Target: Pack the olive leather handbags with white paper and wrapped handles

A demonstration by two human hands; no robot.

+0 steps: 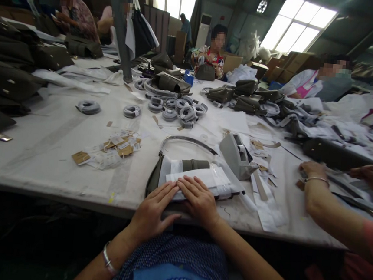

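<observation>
My left hand [152, 207] and right hand [201, 200] lie flat, with straight fingers [164, 192] together, upon the white flat wrapping [213, 177] of the dark-olive handbag [195, 164], near the white desk's [54, 159] edge. Farther are grey wrapped coils [187, 113].

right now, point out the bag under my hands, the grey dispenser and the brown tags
Bag [195, 164]: head view, on its dark panel
Grey dispenser [231, 155]: head view, on its side
Brown tags [126, 150]: head view, on one tag's face
</observation>
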